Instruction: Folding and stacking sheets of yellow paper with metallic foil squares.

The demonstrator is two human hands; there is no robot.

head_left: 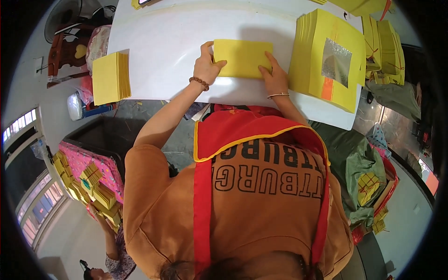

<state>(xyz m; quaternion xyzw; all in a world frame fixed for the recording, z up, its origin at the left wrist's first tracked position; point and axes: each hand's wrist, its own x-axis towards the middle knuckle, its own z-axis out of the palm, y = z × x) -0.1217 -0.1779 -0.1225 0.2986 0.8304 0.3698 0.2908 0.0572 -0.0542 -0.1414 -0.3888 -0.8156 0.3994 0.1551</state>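
A rectangular wad of yellow paper (243, 59) lies at the near part of the white table, between my hands. My left hand (208, 68) grips its left edge, thumb on top and fingers curled round the side. At the right end my right hand (276, 76) pinches the lower corner, thumb and forefinger apart across the edge. How thick the wad is, I cannot tell from above. Close to my right hand stands a tall stack of yellow paper (309, 56) with a silver patch and an orange strip on its top sheet.
The white table (163, 37) carries another yellow paper stack (110, 78) at its left edge. Bundled yellow paper (385, 51) sits beyond the right side. Behind on the left, another person (119, 259) reaches toward yellow bundles (103, 195) on a pink cloth.
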